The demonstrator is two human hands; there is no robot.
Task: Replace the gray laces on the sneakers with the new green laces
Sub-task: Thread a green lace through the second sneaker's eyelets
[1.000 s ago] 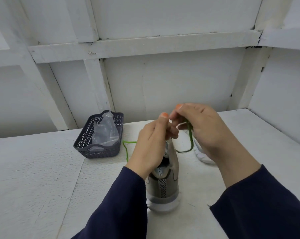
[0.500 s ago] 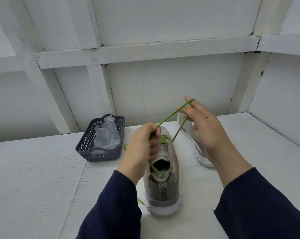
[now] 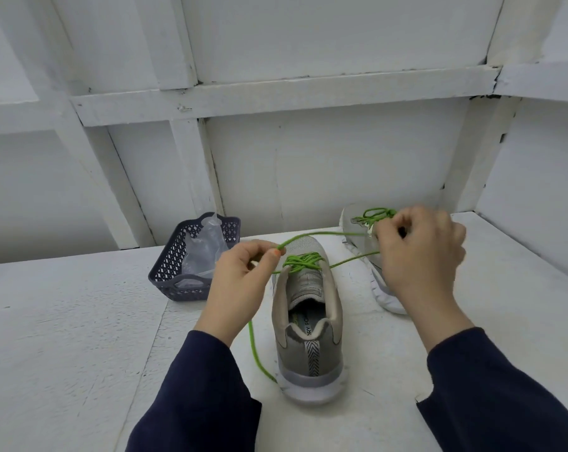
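A grey sneaker (image 3: 308, 321) stands heel toward me on the white table, threaded with a green lace (image 3: 300, 261). My left hand (image 3: 240, 282) pinches a loop of that lace just left of the shoe's tongue. My right hand (image 3: 416, 256) grips the lace's other strand and holds it out taut to the right. One loose lace end (image 3: 255, 350) trails down the table beside the heel. A second grey sneaker (image 3: 357, 228) with green laces lies behind my right hand, partly hidden.
A dark plastic basket (image 3: 185, 272) holding a clear plastic bag (image 3: 204, 246) sits at the back left of the table (image 3: 64, 337). White panelled walls close in behind and at the right.
My hands have moved apart sideways: the right hand dropped and swung right, drawing the lace taut, and the left hand shifted left. The view has tilted lower.
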